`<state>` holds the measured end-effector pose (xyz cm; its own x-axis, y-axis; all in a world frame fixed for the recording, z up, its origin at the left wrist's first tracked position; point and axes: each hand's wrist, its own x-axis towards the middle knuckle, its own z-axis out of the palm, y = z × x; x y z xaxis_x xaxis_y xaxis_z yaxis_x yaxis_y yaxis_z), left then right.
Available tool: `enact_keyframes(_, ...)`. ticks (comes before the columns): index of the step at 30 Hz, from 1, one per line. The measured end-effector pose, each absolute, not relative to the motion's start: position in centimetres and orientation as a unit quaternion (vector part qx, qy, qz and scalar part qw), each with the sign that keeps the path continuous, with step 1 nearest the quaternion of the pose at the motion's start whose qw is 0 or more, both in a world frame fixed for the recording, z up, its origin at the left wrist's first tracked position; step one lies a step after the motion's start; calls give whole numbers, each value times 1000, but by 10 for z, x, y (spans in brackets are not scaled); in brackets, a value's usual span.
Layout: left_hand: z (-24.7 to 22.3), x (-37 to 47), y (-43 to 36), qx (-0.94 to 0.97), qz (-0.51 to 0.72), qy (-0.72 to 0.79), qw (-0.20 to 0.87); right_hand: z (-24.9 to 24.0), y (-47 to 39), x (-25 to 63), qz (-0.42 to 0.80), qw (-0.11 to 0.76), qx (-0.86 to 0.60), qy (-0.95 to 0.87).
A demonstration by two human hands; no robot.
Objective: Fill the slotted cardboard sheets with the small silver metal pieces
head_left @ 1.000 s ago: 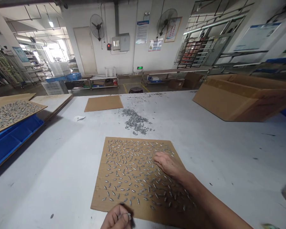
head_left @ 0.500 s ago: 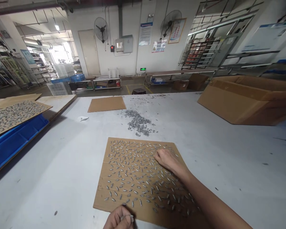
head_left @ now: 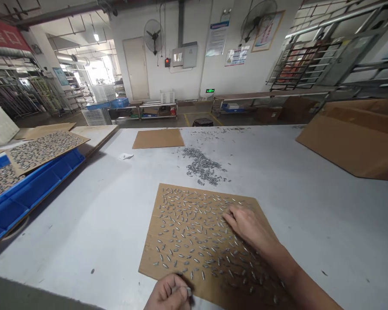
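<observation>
Though small, glossy spindles (head_left: 196,260) on cardboard (head_left: 148,259)

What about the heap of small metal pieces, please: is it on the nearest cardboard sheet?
No, the heap lies on the white tabletop, beyond that cardboard sheet.

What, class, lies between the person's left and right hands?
Part of a cardboard sheet, with many small grey pieces spread over it, lies between the left hand and right hand; the head view shows this.
</observation>
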<state>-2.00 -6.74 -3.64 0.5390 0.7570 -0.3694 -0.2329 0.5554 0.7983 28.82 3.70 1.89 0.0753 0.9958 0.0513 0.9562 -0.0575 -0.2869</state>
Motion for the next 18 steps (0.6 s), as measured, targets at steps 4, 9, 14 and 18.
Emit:
enact_keyframes(4, -29, -15, -69, 323, 349, 361, 802, 27, -24, 226, 243, 234, -572, -748)
enact_keyframes(9, -19, -9, -72, 303, 390, 342, 799, 13, -74, 165, 301, 308, -475, -767)
enact_keyframes(14, -13, -16, -77, 287, 431, 344, 783, -1, -73, 151, 278, 336, -494, -752)
enact_keyframes(18, -14, -23, -79, 240, 461, 345, 782, 4, -41, 151, 256, 326, -522, -745)
